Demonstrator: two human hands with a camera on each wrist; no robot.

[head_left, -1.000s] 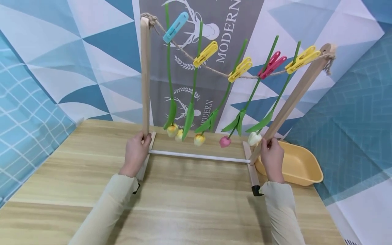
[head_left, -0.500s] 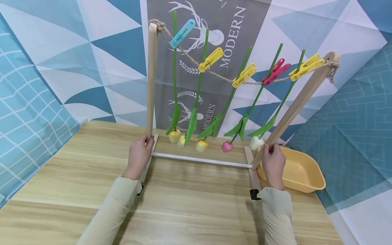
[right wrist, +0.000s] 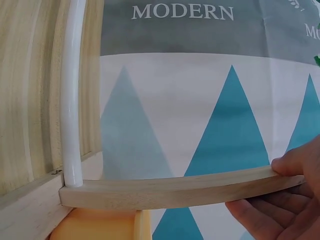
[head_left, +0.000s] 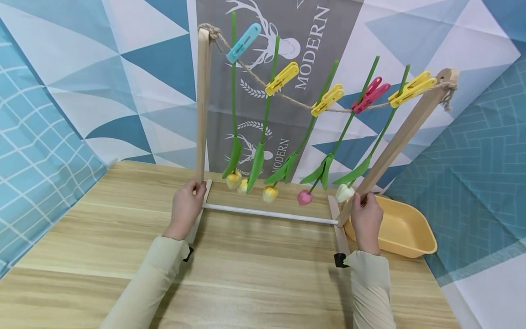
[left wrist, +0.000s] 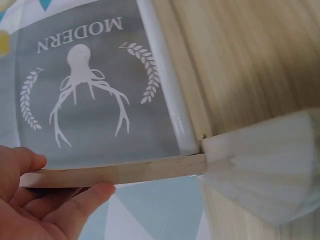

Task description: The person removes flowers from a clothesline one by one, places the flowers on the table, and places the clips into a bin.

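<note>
The step in hand appears to be steadying or shifting the wooden rack (head_left: pixel 203 109) as one piece, its tulips (head_left: pixel 270 193) already hung; take the white rod (head_left: pixel 271 214) as landmark. At its left end the left hand (head_left: pixel 186 206) pinches the left post (head_left: pixel 201 146); at its right end the right hand (head_left: pixel 367 219) pinches the right post (head_left: pixel 399 137). High above the rod sags a rope (head_left: pixel 294 101), where clothespins (head_left: pixel 282 78) hold the five tulips upside down, heads above and behind the rod. A yellow tub (head_left: pixel 411 228) sits just past the rod's right end. The next move seems to call for both hands acting evenly, keeping the rod level over the worktop (head_left: pixel 267 283) so the tulips swing little; whether the rack's feet touch down, I cannot tell. The wrist views show thumb and fingers on opposite faces of each post and the rod's ends meeting the wood; only the head view shows the whole rope.
</note>
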